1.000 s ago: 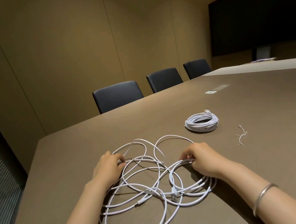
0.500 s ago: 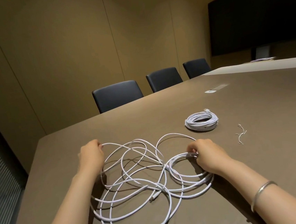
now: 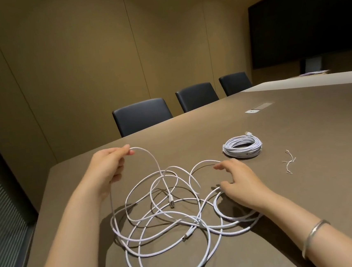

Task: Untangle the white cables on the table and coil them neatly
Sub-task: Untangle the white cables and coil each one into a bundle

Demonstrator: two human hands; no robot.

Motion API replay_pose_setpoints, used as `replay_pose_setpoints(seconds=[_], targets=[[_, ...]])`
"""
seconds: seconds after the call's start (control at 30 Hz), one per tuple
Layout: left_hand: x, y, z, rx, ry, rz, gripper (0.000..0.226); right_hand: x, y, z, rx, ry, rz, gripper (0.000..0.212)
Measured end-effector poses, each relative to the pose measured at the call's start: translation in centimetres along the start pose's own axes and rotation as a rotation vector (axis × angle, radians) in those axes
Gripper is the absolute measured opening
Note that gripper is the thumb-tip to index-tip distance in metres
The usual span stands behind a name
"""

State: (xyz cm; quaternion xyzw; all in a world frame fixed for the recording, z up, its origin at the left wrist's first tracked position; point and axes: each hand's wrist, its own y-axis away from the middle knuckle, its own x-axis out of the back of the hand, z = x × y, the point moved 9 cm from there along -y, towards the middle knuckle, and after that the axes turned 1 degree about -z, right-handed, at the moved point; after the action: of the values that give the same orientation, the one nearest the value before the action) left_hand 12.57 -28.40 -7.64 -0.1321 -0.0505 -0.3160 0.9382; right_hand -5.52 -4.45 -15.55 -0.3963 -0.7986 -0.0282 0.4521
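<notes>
A tangled white cable [image 3: 164, 220] lies in loose overlapping loops on the brown table [image 3: 304, 185] in front of me. My left hand [image 3: 107, 168] is raised above the table and pinches one strand, lifting it in an arch; a plug end [image 3: 171, 201] hangs from that strand. My right hand [image 3: 238, 183] rests palm down on the loops at the tangle's right side, fingers spread. A second white cable [image 3: 242, 147] sits neatly coiled farther back on the right.
A small white twist tie [image 3: 288, 162] lies right of the coil. Three dark chairs [image 3: 142, 115] stand along the table's far edge. A flush socket cover [image 3: 258, 107] is set in the tabletop. A large dark screen [image 3: 305, 17] hangs on the right wall.
My left hand has moved left and up, lifting a strand off the table. My right hand has opened and now lies flat on the loops. The tangle has spread wider.
</notes>
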Motion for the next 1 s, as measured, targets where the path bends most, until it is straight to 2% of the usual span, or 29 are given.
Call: replay_pose_setpoints(seconds=[0.1, 0.23, 0.43, 0.57, 0.6, 0.67, 0.7, 0.73, 0.9, 1.0], targets=[[-1.5, 0.9, 1.6, -0.046, -0.024, -0.099, 0.025, 0.8, 1.1, -3.8, 0.147, -0.246, 0.118, 0.05], [-0.9, 1.8, 4.1, -0.167, -0.011, -0.079, 0.026, 0.8, 1.3, -7.5, 0.273, -0.235, 0.17, 0.052], [1.5, 4.0, 9.4, -0.441, 0.153, 0.065, 0.023, 0.8, -0.7, -10.9, 0.254, -0.163, 0.218, 0.055], [1.3, 5.2, 11.2, -0.472, 0.253, 0.004, 0.023, 1.3, -1.4, -13.1, 0.252, -0.293, 0.222, 0.058], [0.9, 5.4, 11.2, -0.456, 0.259, -0.028, 0.023, 1.7, -1.5, -13.4, 0.252, -0.356, 0.234, 0.052], [0.1, 5.3, 11.0, -0.424, 0.267, -0.073, 0.024, 2.3, -1.9, -13.4, 0.246, -0.474, 0.25, 0.024], [-0.2, 5.1, 10.7, -0.408, 0.271, -0.079, 0.024, 2.3, -2.1, -13.0, 0.218, -0.532, 0.241, 0.014], [-0.5, 4.8, 10.1, -0.385, 0.276, -0.082, 0.025, 1.9, -2.1, -12.3, 0.174, -0.602, 0.214, 0.013], [-2.8, 3.1, 6.5, -0.242, 0.225, -0.09, 0.029, -2.0, -1.4, -9.7, -0.146, -1.226, -0.113, 0.018], [-3.8, 2.8, 4.7, -0.148, 0.105, -0.144, 0.033, -2.5, -1.1, -8.9, -0.303, -1.551, -0.201, 0.012]])
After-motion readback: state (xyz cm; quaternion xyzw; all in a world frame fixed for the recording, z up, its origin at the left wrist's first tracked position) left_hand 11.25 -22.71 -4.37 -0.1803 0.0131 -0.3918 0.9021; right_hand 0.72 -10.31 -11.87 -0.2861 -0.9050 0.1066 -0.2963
